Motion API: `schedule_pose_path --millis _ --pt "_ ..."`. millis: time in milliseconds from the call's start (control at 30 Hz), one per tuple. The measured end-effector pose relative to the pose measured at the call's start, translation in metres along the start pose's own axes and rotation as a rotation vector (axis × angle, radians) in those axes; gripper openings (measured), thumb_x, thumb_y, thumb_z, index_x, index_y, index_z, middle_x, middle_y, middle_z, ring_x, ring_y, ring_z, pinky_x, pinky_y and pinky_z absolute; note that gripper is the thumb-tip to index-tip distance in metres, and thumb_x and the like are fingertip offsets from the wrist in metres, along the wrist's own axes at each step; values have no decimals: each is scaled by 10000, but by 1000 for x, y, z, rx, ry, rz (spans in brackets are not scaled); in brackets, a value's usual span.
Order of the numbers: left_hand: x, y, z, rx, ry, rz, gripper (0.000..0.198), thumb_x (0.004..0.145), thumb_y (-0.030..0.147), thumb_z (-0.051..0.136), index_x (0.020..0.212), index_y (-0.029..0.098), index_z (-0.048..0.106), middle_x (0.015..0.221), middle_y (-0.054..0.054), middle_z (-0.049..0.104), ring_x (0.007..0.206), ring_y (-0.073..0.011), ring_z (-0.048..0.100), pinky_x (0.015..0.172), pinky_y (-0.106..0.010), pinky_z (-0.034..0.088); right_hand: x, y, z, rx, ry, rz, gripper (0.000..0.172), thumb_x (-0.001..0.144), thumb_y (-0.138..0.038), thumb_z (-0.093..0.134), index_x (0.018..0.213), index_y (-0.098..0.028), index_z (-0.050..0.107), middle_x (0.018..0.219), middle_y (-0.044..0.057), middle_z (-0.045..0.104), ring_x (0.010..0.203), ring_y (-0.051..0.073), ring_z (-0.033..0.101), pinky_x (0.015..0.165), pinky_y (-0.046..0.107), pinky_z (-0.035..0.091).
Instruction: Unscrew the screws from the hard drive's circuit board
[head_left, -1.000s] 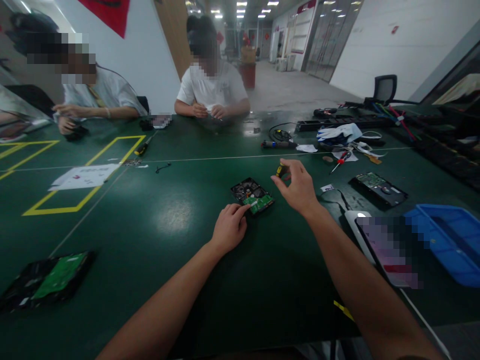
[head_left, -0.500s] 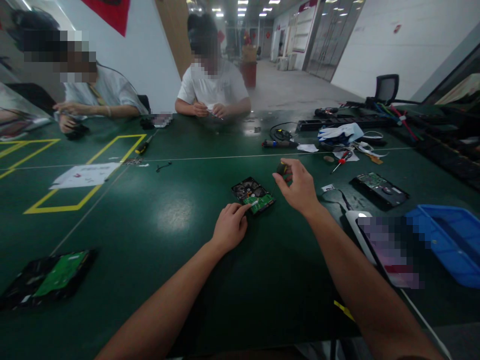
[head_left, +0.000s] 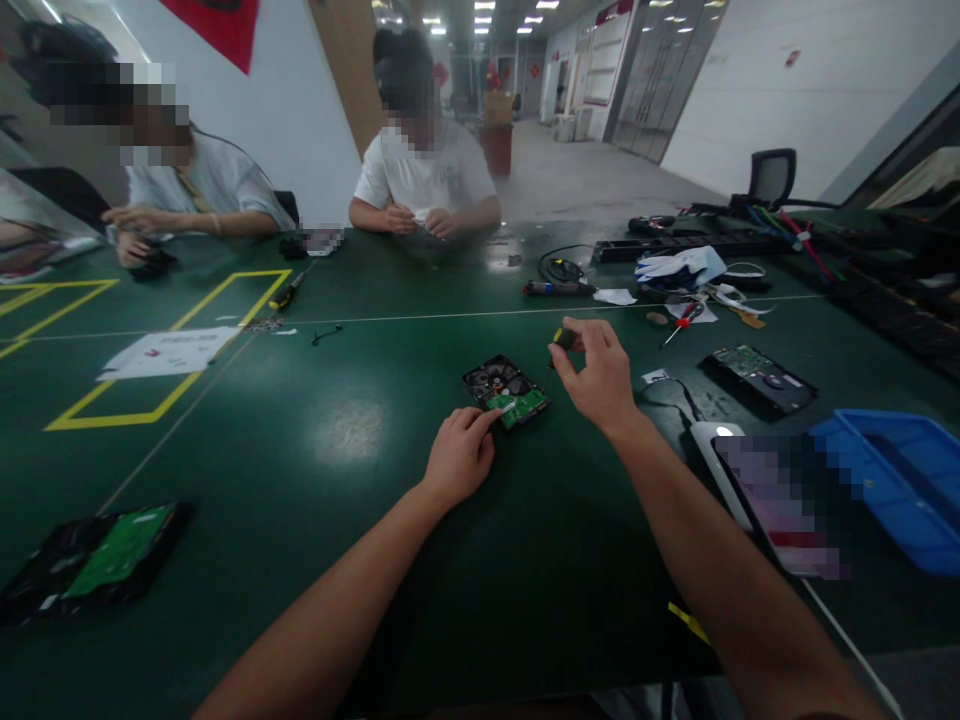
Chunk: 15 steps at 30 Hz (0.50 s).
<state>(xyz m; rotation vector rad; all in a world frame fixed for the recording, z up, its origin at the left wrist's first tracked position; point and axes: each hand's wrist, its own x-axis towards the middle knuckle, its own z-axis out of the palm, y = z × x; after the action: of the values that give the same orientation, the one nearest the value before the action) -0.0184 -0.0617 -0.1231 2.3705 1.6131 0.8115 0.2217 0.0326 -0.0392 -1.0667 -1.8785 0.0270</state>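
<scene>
A hard drive (head_left: 497,378) with a green circuit board (head_left: 520,406) lies on the dark green table in front of me. My left hand (head_left: 463,455) rests at its near edge, fingers curled against it and the index fingertip on the board. Between the thumb and fingers of my right hand (head_left: 597,375) is the black and yellow handle of a screwdriver (head_left: 563,339). Its thin shaft points down to the drive's right edge; whether the tip sits in a screw is too small to tell.
Other hard drives lie at the left (head_left: 97,555) and right (head_left: 759,380). A phone (head_left: 780,510) and a blue tray (head_left: 900,480) are near my right forearm. Further back are a red screwdriver (head_left: 684,322), gloves (head_left: 681,267) and a paper sheet (head_left: 169,352). Two people sit across the table.
The screwdriver handle has turned a little in my right fingers, showing more of its yellow part. My left hand and the hard drive stay in place.
</scene>
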Motion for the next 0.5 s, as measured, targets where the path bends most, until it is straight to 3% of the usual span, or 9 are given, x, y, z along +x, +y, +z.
schedule_pose_path --millis 233,333,500 --pt "0 0 -1 -2 -7 5 468 953 159 490 1409 212 578 1175 -115 634 1084 -271 579 943 -445 517 1 3 1 20 80 17 326 911 -257 663 1211 -241 537 1188 118 595 1040 282 647 887 488 601" --pt "0 0 -1 0 -1 8 467 954 162 493 1410 213 578 1171 -117 633 1082 -272 579 941 -447 517 0 1 -1 -14 63 16 288 931 -303 669 1194 -254 563 1121 97 613 990 275 653 887 494 594" --pt "0 0 -1 0 -1 4 479 954 162 495 1422 231 568 1177 -115 631 1080 -275 584 933 -451 521 1 -2 -3 -41 36 -1 319 960 -252 596 1277 -270 566 1173 110 595 1059 285 639 913 515 579"
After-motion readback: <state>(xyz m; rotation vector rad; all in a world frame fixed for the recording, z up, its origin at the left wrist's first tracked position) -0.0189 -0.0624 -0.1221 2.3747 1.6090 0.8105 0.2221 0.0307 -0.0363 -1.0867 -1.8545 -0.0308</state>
